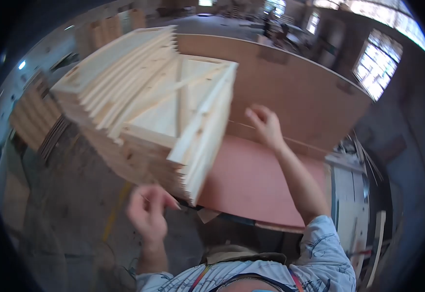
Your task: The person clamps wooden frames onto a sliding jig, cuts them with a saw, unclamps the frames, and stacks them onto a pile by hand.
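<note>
A tall stack of pale wooden pieces with ridged, slatted edges (203, 129) stands on the left of a pinkish-red board (256, 180). Diagonal wooden strips cross the flat light panels on its top. My left hand (149, 214) is in front of the stack's lower near corner, its fingers loosely bent and apart, with nothing visible in them. To the right of the stack, my right hand (267, 127) hovers over the board, thumb and fingers apart and slightly curled. No object shows in it. Slight blur softens both hands.
A large brown panel (300, 90) stands upright along the board's far side. At the right are long wooden strips (378, 243) and a pale bench-like surface (349, 194). More stacked boards (35, 114) stand at the left. Windows (379, 63) light the workshop behind.
</note>
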Available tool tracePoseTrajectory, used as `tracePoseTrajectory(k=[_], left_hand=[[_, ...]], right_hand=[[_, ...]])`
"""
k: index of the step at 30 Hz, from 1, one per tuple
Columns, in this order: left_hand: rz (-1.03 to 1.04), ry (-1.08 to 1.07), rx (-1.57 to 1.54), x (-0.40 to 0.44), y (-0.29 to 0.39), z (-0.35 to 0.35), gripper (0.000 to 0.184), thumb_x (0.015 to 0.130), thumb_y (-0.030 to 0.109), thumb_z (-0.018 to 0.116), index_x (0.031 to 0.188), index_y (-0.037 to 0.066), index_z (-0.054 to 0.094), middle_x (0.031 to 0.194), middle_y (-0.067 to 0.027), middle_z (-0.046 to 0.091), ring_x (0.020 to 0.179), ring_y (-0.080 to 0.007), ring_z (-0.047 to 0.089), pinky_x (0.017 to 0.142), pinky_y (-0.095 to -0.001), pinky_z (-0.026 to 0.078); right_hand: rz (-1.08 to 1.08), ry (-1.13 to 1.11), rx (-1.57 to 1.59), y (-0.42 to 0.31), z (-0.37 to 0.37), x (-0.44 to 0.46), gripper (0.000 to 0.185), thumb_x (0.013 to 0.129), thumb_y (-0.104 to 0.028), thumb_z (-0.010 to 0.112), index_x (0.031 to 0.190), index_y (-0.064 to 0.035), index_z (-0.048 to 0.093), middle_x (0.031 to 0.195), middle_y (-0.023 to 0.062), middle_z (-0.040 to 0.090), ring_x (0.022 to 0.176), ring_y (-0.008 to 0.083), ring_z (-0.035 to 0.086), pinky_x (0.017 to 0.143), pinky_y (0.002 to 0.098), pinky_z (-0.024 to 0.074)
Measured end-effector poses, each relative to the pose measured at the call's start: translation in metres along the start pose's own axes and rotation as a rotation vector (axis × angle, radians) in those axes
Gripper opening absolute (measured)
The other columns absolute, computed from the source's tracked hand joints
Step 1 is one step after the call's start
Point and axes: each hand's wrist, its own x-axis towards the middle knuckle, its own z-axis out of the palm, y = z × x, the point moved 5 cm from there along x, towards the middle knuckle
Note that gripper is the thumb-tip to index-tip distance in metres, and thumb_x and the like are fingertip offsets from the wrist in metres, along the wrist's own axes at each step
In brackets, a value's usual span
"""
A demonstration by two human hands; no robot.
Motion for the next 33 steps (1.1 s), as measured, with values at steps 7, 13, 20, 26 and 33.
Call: tracePoseTrajectory(k=[7,13,20,26,33], left_hand=[[-0.795,-1.119,-0.221,-0.168,-0.101,0.215,0.024,0.095,0.004,0.078,0.117,-0.004,0.071,0.087,-0.0098,0.075,0.072,-0.0145,0.074,0.064,-0.0281,0.062],[0.186,-2.077,0.141,-0.369,-0.072,0.376,0.032,0.079,0.017,0.090,0.106,0.005,0.078,0.079,-0.0108,0.068,0.073,-0.0238,0.070,0.071,-0.0367,0.058],[0.656,-1.490,-0.453,-0.583,0.143,0.620,0.015,0.100,0.003,0.067,0.110,-0.002,0.076,0.093,-0.0114,0.076,0.086,-0.0200,0.073,0.084,-0.0317,0.056],[1.107,-2.327,-0.442,-0.947,0.183,0.732,0.047,0.091,0.033,0.079,0.128,0.006,0.070,0.111,-0.0198,0.076,0.103,-0.0371,0.074,0.092,-0.0449,0.059],[1.360,-2.499,-0.312,-1.173,0.040,0.711,0.071,0.088,0.054,0.078,0.123,-0.007,0.069,0.128,-0.0314,0.068,0.124,-0.0462,0.063,0.108,-0.0516,0.048]], right_hand=[[0.610,-0.345,-0.268,0.139,-0.127,-0.457,0.029,0.096,-0.029,0.074,0.110,-0.0037,0.078,0.098,0.0169,0.078,0.089,0.0206,0.072,0.082,0.0411,0.0573],[1.214,0.446,-0.532,-0.004,-0.327,-0.784,0.035,0.089,-0.033,0.078,0.109,-0.0042,0.077,0.096,0.0210,0.076,0.090,0.0350,0.075,0.081,0.0464,0.0588],[0.969,1.797,-0.994,-0.181,-0.383,-0.996,0.017,0.101,-0.010,0.069,0.111,0.0013,0.075,0.092,0.0137,0.077,0.078,0.0182,0.071,0.077,0.0317,0.0562],[1.165,1.816,-0.734,-0.202,-0.330,-1.052,0.020,0.097,-0.014,0.074,0.110,0.0020,0.075,0.089,0.0151,0.074,0.079,0.0211,0.072,0.074,0.0339,0.0558],[1.492,1.965,-0.601,-0.279,-0.247,-1.074,0.026,0.092,-0.016,0.079,0.112,0.0010,0.074,0.091,0.0168,0.075,0.082,0.0289,0.074,0.077,0.0375,0.0582]])
